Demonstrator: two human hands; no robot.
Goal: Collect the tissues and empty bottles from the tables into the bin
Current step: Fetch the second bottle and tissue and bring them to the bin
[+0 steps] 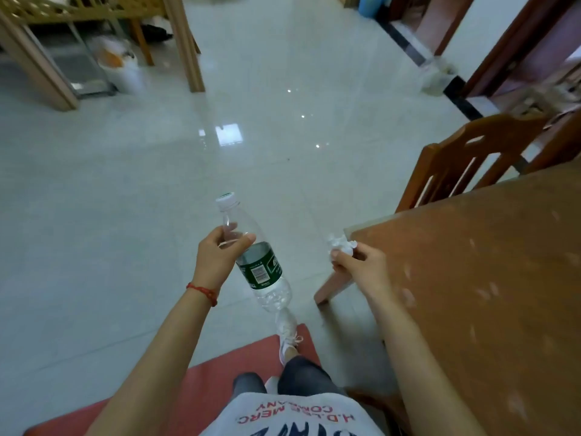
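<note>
Both hands [217, 256] [358, 262] raised, fingers [248, 239] curled.

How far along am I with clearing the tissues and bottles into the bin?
Midway. The left hand holds a capped, empty-looking bottle and the right hand grips a crumpled tissue, both off the wooden table, whose visible part looks cleared. Nothing is binned yet; a white bin, blurred, seems to stand far left across the floor.
</note>
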